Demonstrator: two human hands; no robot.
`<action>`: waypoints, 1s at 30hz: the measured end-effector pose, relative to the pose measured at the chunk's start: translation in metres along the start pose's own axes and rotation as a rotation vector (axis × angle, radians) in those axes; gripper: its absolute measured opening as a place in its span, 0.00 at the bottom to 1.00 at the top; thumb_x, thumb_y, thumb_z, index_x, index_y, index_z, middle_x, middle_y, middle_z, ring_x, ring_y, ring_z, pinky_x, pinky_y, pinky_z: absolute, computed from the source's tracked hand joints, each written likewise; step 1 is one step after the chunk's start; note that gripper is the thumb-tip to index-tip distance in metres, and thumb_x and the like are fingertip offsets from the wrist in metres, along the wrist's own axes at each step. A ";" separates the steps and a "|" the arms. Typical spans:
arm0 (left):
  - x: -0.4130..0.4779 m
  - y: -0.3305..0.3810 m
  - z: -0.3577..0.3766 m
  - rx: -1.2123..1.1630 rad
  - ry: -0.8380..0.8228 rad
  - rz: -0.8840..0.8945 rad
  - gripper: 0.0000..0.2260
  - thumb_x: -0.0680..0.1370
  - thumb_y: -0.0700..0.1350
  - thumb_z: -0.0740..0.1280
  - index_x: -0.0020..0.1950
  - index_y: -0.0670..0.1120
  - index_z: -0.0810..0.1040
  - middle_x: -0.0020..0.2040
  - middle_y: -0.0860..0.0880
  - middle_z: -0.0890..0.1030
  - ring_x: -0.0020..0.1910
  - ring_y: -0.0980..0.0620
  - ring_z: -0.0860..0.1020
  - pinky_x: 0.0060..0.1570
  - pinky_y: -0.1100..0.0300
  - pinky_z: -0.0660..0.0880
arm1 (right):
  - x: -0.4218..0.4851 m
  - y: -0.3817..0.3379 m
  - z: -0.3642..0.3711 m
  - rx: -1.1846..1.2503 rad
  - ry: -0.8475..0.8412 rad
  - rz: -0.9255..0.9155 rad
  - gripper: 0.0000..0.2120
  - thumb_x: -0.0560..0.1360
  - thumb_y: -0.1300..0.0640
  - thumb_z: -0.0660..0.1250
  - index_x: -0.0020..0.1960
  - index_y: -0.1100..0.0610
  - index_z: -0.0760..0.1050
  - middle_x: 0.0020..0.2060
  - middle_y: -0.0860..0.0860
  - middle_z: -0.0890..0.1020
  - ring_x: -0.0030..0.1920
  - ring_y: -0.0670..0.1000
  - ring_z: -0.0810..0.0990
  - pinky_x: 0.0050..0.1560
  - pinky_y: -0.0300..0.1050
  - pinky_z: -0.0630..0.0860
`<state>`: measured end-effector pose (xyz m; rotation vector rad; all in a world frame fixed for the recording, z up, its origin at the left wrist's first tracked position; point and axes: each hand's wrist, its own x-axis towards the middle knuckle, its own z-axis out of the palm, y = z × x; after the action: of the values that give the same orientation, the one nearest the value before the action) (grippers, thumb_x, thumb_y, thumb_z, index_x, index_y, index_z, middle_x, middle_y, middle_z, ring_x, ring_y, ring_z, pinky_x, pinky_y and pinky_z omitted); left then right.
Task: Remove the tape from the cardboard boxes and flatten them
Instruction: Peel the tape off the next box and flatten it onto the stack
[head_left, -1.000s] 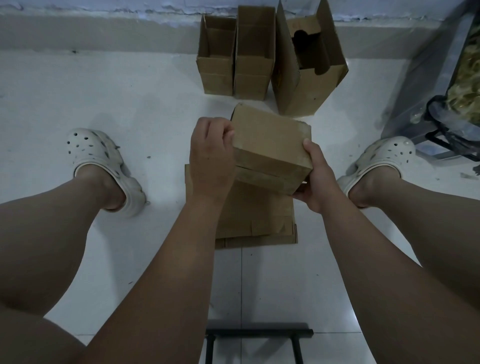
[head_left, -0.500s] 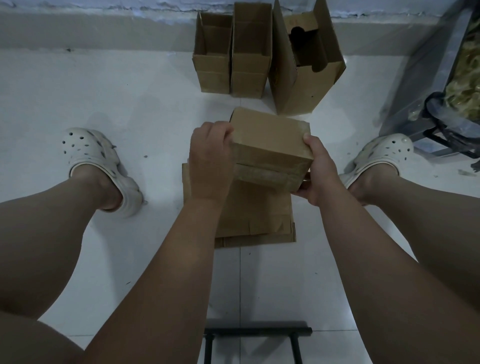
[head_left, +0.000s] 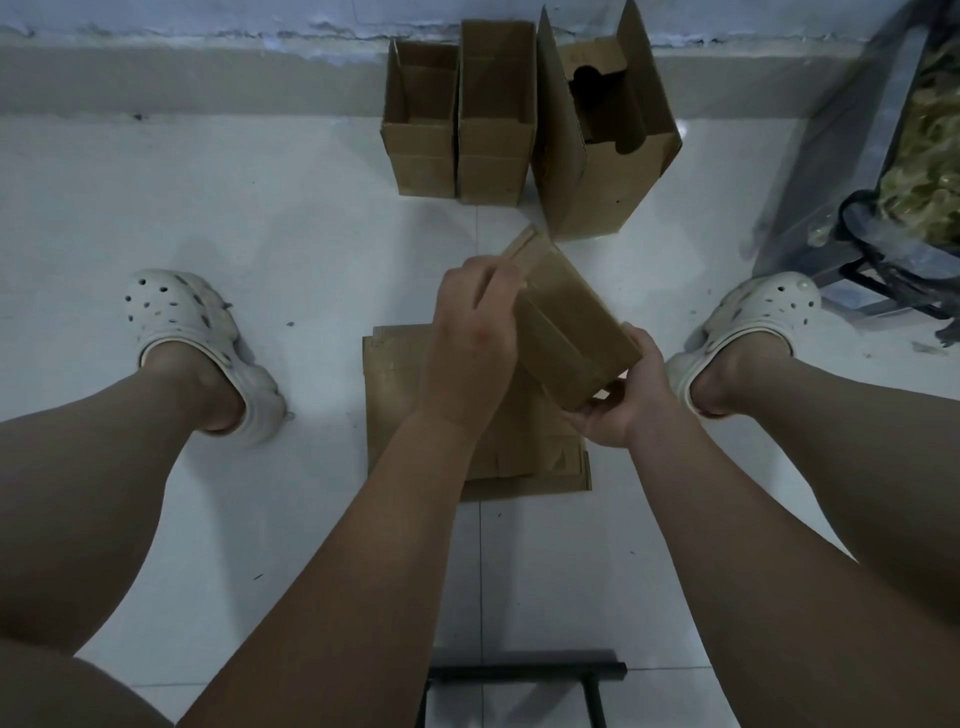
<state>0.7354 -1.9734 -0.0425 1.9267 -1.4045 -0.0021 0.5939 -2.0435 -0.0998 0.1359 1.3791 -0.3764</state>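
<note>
Cardboard box (head_left: 571, 332) is up over the flattened pile (head_left: 395, 395) on the floor, left hand (head_left: 467, 338) curled round its far end, right hand (head_left: 618, 405) gripping the near corner. Tips? (OP)

I'd find the tape seam first, peel slowly, then fold (reply)

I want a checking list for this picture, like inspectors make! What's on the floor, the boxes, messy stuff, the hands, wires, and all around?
Surface: white tiled floor with a few dark specks.
Job's things: small box held tilted; flattened cardboard on the floor below it; three open boxes by the wall.
Clutter: nothing seen.
Hands: left hand and right hand both grip the small box.
Cables: black loop at right, cannot tell what it is.
Surroundings: white clogs, black bar, metal rack.
</note>
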 end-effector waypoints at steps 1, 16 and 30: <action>-0.003 0.000 0.001 0.000 -0.018 -0.032 0.06 0.75 0.33 0.66 0.50 0.33 0.80 0.47 0.35 0.80 0.44 0.39 0.80 0.49 0.59 0.73 | 0.001 0.002 -0.003 -0.003 -0.026 0.008 0.28 0.66 0.40 0.74 0.57 0.58 0.77 0.48 0.60 0.81 0.42 0.62 0.85 0.39 0.56 0.81; 0.016 -0.045 -0.009 0.006 -0.256 -0.513 0.23 0.75 0.49 0.70 0.69 0.50 0.71 0.59 0.47 0.75 0.60 0.50 0.70 0.55 0.63 0.63 | -0.003 0.006 -0.002 -0.258 -0.259 0.148 0.31 0.65 0.39 0.73 0.59 0.60 0.78 0.49 0.57 0.85 0.48 0.59 0.85 0.42 0.54 0.82; 0.029 -0.060 -0.033 -0.231 -0.327 -0.523 0.03 0.76 0.42 0.69 0.43 0.50 0.77 0.38 0.61 0.75 0.37 0.64 0.72 0.34 0.80 0.65 | -0.002 0.008 -0.006 -0.719 -0.185 -0.011 0.17 0.71 0.40 0.68 0.45 0.54 0.79 0.40 0.51 0.77 0.37 0.51 0.79 0.45 0.48 0.79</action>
<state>0.8097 -1.9715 -0.0402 2.0986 -0.9970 -0.7217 0.5909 -2.0339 -0.0998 -0.4878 1.2571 0.1117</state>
